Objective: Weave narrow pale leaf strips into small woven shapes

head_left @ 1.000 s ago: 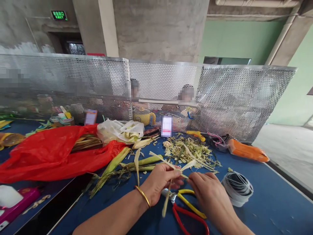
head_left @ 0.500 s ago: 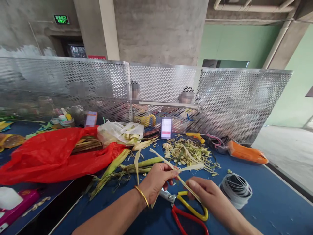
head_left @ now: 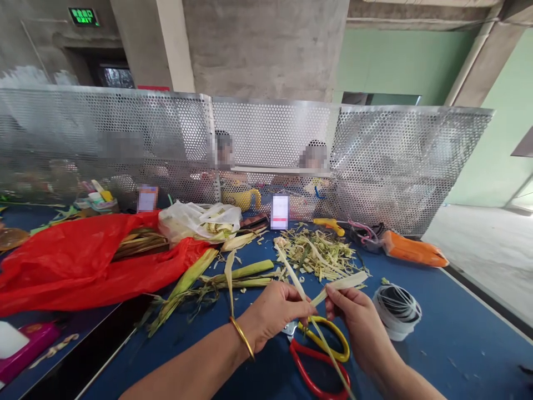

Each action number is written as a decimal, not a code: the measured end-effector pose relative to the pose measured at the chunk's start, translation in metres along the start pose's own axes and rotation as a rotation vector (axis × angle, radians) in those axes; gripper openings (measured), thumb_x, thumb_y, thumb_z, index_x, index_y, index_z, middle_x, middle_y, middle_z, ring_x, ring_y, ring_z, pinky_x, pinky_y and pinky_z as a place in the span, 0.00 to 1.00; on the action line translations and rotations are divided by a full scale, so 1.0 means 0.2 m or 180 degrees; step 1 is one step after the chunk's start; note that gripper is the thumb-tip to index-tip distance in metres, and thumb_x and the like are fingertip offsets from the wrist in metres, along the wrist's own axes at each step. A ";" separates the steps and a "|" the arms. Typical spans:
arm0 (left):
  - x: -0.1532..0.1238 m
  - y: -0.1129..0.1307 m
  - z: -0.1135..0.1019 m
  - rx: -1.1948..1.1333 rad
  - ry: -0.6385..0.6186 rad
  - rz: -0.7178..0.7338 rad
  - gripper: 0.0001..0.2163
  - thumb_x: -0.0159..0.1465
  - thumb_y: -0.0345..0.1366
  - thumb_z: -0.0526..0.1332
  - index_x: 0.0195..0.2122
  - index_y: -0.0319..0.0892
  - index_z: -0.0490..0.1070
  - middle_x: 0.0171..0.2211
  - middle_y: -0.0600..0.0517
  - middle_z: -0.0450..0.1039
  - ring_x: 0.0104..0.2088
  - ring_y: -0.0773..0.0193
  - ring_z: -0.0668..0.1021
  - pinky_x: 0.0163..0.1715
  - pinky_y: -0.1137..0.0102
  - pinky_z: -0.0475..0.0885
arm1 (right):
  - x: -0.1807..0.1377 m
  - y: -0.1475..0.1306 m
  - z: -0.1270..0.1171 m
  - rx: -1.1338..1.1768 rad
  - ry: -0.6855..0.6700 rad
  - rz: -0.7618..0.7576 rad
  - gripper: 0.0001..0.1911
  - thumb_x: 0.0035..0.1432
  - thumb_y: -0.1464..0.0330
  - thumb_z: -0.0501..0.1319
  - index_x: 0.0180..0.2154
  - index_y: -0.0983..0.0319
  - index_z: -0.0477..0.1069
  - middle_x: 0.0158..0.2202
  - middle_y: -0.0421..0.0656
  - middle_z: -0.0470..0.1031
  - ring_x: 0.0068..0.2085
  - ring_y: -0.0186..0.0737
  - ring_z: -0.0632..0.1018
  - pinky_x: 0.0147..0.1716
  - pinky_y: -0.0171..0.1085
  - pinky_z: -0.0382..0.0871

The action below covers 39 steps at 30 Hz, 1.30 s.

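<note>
Pale corn husk strips cross between my two hands. My left hand, with a gold bangle at the wrist, pinches them where they cross. My right hand is closed on the wide strip that points right; a thin strip hangs down toward the front. Beneath the hands lie scissors with one red and one yellow handle, their blades partly hidden by my left hand. Another dry husk strip shows behind my left forearm.
Husk scraps are heaped behind the hands. Green husks and a red plastic bag lie left. A coil of white cord and an orange packet sit right. A phone leans at a perforated metal screen; people are behind it.
My right hand has left the long thin strip and moved up to take the wide strip pointing right. My left hand keeps its pinch. The view has shifted slightly.
</note>
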<state>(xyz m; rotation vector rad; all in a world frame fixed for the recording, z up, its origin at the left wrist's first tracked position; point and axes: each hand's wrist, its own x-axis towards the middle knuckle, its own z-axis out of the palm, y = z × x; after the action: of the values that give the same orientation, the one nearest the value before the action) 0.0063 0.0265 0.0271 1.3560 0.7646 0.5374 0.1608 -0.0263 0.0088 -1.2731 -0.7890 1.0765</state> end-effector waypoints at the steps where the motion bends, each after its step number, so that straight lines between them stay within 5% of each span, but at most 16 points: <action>1: 0.00 0.00 0.00 0.0039 -0.0028 -0.0005 0.07 0.51 0.36 0.65 0.19 0.39 0.74 0.18 0.54 0.69 0.23 0.69 0.68 0.30 0.72 0.61 | 0.01 0.00 -0.01 -0.0085 -0.0040 0.0061 0.21 0.39 0.54 0.71 0.18 0.64 0.69 0.17 0.39 0.68 0.20 0.31 0.67 0.23 0.33 0.62; 4: 0.00 -0.01 -0.02 0.0230 -0.0004 -0.0066 0.07 0.51 0.36 0.64 0.20 0.38 0.74 0.19 0.53 0.70 0.24 0.67 0.69 0.31 0.72 0.62 | 0.05 0.01 -0.04 -0.0425 0.0224 -0.0027 0.21 0.42 0.52 0.68 0.24 0.64 0.70 0.19 0.40 0.69 0.21 0.35 0.69 0.23 0.35 0.64; 8: -0.01 -0.02 -0.02 0.0450 -0.0072 -0.0021 0.10 0.52 0.40 0.64 0.22 0.38 0.75 0.20 0.53 0.71 0.25 0.67 0.70 0.30 0.72 0.61 | 0.05 -0.04 -0.09 -0.1438 0.1487 -0.1877 0.27 0.51 0.56 0.63 0.50 0.61 0.68 0.45 0.49 0.72 0.45 0.47 0.73 0.39 0.43 0.69; 11: -0.03 -0.02 0.02 0.0433 -0.0292 -0.0036 0.15 0.54 0.45 0.63 0.19 0.39 0.72 0.20 0.53 0.70 0.24 0.67 0.69 0.28 0.72 0.61 | -0.01 -0.09 -0.08 -0.2391 0.0619 -0.2657 0.16 0.57 0.61 0.60 0.47 0.58 0.73 0.51 0.49 0.71 0.53 0.51 0.69 0.51 0.49 0.62; 14: -0.05 -0.03 0.06 0.0230 -0.0569 -0.0107 0.17 0.54 0.48 0.63 0.21 0.39 0.72 0.18 0.54 0.68 0.21 0.69 0.68 0.27 0.72 0.62 | -0.06 -0.09 -0.03 -0.2220 -0.0729 -0.1764 0.12 0.59 0.60 0.59 0.35 0.60 0.77 0.37 0.46 0.78 0.41 0.45 0.76 0.43 0.43 0.68; 16: -0.06 -0.02 0.08 0.0173 -0.0659 -0.0140 0.14 0.54 0.46 0.63 0.21 0.39 0.72 0.18 0.55 0.67 0.21 0.68 0.68 0.27 0.72 0.63 | -0.08 -0.07 0.01 -0.1635 -0.1048 -0.0860 0.15 0.56 0.57 0.60 0.31 0.63 0.75 0.27 0.43 0.76 0.29 0.40 0.76 0.30 0.36 0.69; 19: -0.07 -0.01 0.09 0.0421 -0.0546 -0.0176 0.14 0.55 0.40 0.62 0.16 0.40 0.68 0.15 0.56 0.64 0.19 0.69 0.66 0.26 0.73 0.61 | -0.07 -0.05 0.02 -0.1040 -0.0928 -0.0356 0.18 0.50 0.55 0.65 0.25 0.63 0.72 0.21 0.39 0.71 0.23 0.35 0.71 0.23 0.32 0.64; 24: -0.07 -0.03 0.06 0.0654 -0.0665 0.0050 0.15 0.57 0.40 0.60 0.16 0.40 0.72 0.15 0.55 0.67 0.20 0.70 0.65 0.25 0.73 0.58 | -0.05 -0.04 0.01 -0.1078 -0.0263 -0.0796 0.17 0.48 0.55 0.66 0.24 0.63 0.73 0.22 0.40 0.71 0.26 0.36 0.70 0.26 0.33 0.65; 28: -0.07 -0.05 0.07 0.0585 -0.0690 0.0001 0.13 0.56 0.39 0.61 0.17 0.39 0.74 0.16 0.54 0.68 0.20 0.70 0.65 0.24 0.73 0.57 | -0.03 -0.01 0.00 -0.1336 -0.0192 -0.1010 0.15 0.53 0.56 0.62 0.26 0.63 0.74 0.23 0.40 0.72 0.28 0.39 0.73 0.28 0.34 0.67; 32: -0.05 -0.02 0.07 -0.0045 -0.0329 -0.0359 0.15 0.54 0.45 0.63 0.22 0.37 0.75 0.17 0.54 0.69 0.16 0.73 0.61 0.20 0.74 0.53 | -0.01 -0.05 -0.06 -0.2083 0.0304 -0.2128 0.14 0.58 0.60 0.59 0.43 0.60 0.73 0.42 0.46 0.75 0.44 0.45 0.75 0.44 0.41 0.68; 34: -0.03 0.00 0.04 -0.0410 -0.0089 -0.0382 0.18 0.55 0.49 0.62 0.27 0.36 0.76 0.21 0.52 0.72 0.17 0.73 0.62 0.18 0.74 0.52 | -0.03 -0.11 -0.09 -0.2542 0.0505 -0.2711 0.12 0.61 0.63 0.57 0.44 0.58 0.73 0.44 0.45 0.74 0.46 0.44 0.74 0.45 0.41 0.67; 39: -0.02 0.03 -0.03 -0.1225 0.0077 -0.0417 0.14 0.55 0.43 0.63 0.33 0.35 0.76 0.30 0.46 0.77 0.29 0.67 0.75 0.29 0.75 0.67 | -0.12 -0.16 -0.04 -0.3556 -0.0392 -0.3933 0.10 0.63 0.72 0.54 0.39 0.60 0.74 0.30 0.41 0.75 0.32 0.37 0.74 0.36 0.38 0.63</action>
<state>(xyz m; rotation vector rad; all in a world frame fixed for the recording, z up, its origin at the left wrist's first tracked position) 0.0011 0.0286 0.0344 0.9389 0.7211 0.5647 0.1654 -0.0499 0.0413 -1.1714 -2.0383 -0.4058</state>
